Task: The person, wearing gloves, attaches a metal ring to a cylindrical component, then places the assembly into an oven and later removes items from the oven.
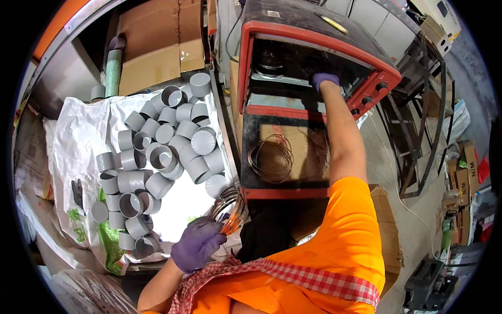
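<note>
My left hand (197, 245), in a purple glove, is closed on a bundle of thin metal rings (230, 210) by the edge of the white-covered table. My right hand (325, 80), gloved alike, reaches into a red countertop oven (320, 36); its fingers are lost in the dark inside, so what they hold does not show. Left of that hand, more metal rings (269, 69) sit stacked in the oven. Its door hangs lowered toward me, and a loose coil of thin rings (271, 159) lies on the door glass (311, 175).
Several grey plastic caps (162, 158) are heaped on white sheeting (78, 125) at the left. Behind them stands a cardboard box (151, 49). A yellow-handled tool (333, 23) lies on the oven top. Black metal frames (418, 120) stand right of the oven, with a pale cable (392, 157) along the floor.
</note>
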Action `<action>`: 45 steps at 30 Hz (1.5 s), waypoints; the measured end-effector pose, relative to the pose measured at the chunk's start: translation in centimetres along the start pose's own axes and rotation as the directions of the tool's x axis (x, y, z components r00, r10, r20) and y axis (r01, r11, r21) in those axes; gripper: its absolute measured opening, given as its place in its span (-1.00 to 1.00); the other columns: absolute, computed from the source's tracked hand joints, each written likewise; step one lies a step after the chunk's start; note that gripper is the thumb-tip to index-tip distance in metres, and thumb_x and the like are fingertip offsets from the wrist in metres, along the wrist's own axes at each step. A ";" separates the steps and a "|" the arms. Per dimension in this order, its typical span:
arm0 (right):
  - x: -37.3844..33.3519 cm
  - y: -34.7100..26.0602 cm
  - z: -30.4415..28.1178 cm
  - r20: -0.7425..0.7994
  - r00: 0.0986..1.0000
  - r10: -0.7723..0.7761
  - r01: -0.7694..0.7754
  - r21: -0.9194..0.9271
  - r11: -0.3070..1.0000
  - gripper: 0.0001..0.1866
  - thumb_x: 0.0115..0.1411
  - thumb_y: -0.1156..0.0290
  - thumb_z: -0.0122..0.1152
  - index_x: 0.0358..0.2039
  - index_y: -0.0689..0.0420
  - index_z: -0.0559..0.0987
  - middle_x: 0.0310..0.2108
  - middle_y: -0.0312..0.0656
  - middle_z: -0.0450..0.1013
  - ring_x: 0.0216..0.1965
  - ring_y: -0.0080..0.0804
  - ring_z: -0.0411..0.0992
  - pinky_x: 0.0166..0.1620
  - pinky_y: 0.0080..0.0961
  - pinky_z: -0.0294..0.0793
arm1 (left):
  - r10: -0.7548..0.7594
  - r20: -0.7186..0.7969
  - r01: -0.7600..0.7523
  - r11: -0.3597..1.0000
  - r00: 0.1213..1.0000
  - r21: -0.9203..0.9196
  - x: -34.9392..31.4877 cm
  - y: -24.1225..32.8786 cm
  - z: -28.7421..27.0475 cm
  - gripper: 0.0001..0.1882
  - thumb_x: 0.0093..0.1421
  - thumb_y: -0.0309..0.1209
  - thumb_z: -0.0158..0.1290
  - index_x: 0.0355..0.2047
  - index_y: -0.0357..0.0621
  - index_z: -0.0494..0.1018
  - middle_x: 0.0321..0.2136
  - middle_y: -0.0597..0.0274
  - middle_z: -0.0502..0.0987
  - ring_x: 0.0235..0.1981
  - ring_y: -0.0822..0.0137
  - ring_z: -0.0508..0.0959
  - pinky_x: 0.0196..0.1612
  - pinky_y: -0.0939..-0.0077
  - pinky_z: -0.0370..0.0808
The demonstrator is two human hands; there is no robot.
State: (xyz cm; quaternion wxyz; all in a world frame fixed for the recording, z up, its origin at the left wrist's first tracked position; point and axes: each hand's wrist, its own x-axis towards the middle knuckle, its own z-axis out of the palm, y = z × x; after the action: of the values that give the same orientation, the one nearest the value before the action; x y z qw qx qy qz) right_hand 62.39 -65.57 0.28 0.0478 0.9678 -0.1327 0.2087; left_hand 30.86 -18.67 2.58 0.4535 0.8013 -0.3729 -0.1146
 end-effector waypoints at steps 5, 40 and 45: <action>-5.7 -3.4 -8.6 0.291 0.957 -0.006 0.003 0.010 1.000 -0.62 0.20 0.14 -0.15 -0.08 0.07 0.44 -0.17 0.03 0.46 -0.11 -0.03 0.42 -0.01 -0.19 0.33 | 0.143 -0.037 -0.138 0.983 0.989 0.121 -0.8 -0.2 0.1 -0.83 -0.08 -0.52 0.06 -0.42 -0.28 0.40 -0.56 -0.02 0.41 -0.47 -0.04 0.42 -0.37 0.22 0.35; -33.1 -12.7 -17.4 -0.249 0.779 -0.576 0.449 0.862 0.234 -0.78 -0.01 0.51 0.04 -0.28 0.12 0.46 -0.39 -0.09 0.39 -0.32 -0.10 0.40 -0.26 -0.30 0.40 | 0.380 -0.151 -0.211 0.754 0.913 0.622 2.4 4.4 -1.8 -0.52 -0.28 -0.40 0.21 -0.22 0.00 0.46 -0.25 0.26 0.46 -0.15 0.20 0.44 0.00 0.04 0.25; -23.4 -8.1 -12.1 -0.048 0.993 -0.112 0.121 0.490 0.863 -0.72 0.21 0.21 -0.13 -0.24 0.06 0.50 -0.31 -0.05 0.44 -0.21 -0.08 0.41 -0.15 -0.27 0.39 | 0.275 -0.168 -0.163 0.859 0.947 0.485 0.7 1.6 -1.9 -0.44 -0.28 -0.44 0.22 -0.16 -0.06 0.39 -0.15 0.19 0.43 -0.04 0.07 0.39 0.03 0.09 0.23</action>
State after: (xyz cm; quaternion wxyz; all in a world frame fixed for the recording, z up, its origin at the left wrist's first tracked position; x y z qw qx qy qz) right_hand 39.38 -50.47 1.25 -0.1863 0.9523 -0.0162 0.2411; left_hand 31.59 -18.41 5.06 0.2988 0.8461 -0.4233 0.1250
